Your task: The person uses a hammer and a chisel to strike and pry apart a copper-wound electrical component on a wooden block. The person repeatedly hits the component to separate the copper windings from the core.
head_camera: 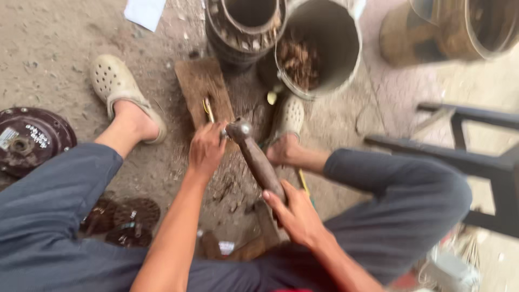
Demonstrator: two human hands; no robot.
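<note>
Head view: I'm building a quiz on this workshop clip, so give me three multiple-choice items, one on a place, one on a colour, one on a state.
1. Where does the wooden board lie?
A. on the ground between the feet
B. on the bench
C. inside the bucket

2. What colour are the clogs?
A. red
B. cream
C. black

3. How is the hammer held?
A. lying loose on the ground
B. gripped by the left hand
C. gripped at the handle by the right hand

Answers: 1 A, the board rests on the dirt between both feet. 2 B, both clogs are pale cream. 3 C, the right hand wraps the handle while the left hand holds a small piece at the board.
</note>
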